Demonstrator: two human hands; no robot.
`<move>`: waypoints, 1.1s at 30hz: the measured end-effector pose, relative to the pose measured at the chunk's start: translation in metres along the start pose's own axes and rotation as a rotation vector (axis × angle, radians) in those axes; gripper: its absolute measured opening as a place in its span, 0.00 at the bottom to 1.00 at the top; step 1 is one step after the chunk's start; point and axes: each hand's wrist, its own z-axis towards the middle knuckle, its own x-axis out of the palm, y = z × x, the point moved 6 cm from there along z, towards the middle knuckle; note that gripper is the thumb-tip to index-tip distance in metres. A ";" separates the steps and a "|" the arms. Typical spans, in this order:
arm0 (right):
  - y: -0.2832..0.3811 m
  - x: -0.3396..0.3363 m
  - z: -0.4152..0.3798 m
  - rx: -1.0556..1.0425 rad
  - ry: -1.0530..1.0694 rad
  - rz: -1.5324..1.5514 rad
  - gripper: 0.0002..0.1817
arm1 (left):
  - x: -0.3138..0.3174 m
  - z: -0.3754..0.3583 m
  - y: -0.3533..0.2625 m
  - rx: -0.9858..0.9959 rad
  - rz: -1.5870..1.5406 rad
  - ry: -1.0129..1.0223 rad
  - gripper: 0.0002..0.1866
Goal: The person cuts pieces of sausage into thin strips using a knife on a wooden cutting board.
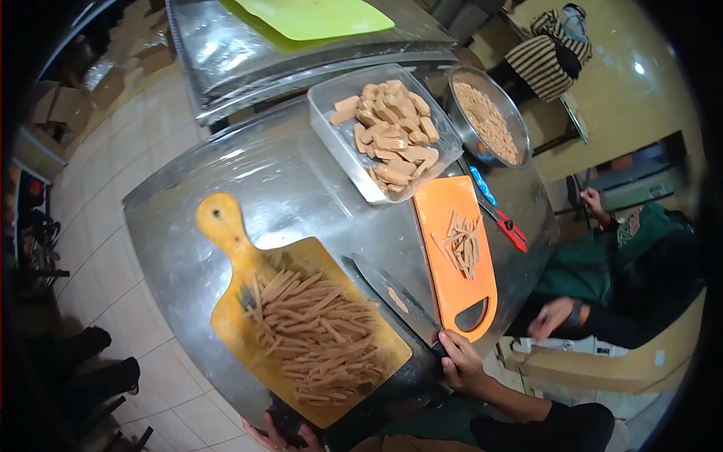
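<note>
My right hand (461, 363) is closed round the handle of a large kitchen knife (399, 300), whose broad blade lies low over the steel table between two boards and has a beige smear on it. My left hand (280, 437) shows only partly at the bottom edge, fingers apart, near the lower end of a yellow wooden cutting board (226, 226). Heaped on that board are many thin brown strips (320, 335). To the right of the blade, an orange cutting board (444, 197) carries a small pile of similar strips (465, 247).
A clear plastic tub (331, 143) of beige blocks stands behind, beside a metal bowl (522, 143) of small pieces. Blue-handled (482, 186) and red-handled (512, 230) tools lie at the right. A green board (316, 16) rests on another table. A person in green (580, 271) is close on the right.
</note>
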 end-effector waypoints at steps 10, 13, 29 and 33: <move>0.002 0.001 0.005 0.126 0.055 0.017 0.28 | 0.015 -0.012 0.022 -0.069 -0.232 -0.163 0.39; 0.002 0.001 0.006 0.174 0.072 0.051 0.28 | 0.015 -0.005 0.028 0.115 -0.189 -0.169 0.35; 0.029 0.002 0.012 0.349 -0.029 -0.044 0.27 | 0.010 0.005 0.000 0.126 -0.052 -0.034 0.33; 0.025 0.012 0.000 0.319 -0.036 -0.137 0.31 | 0.013 0.008 -0.002 0.105 -0.086 -0.040 0.35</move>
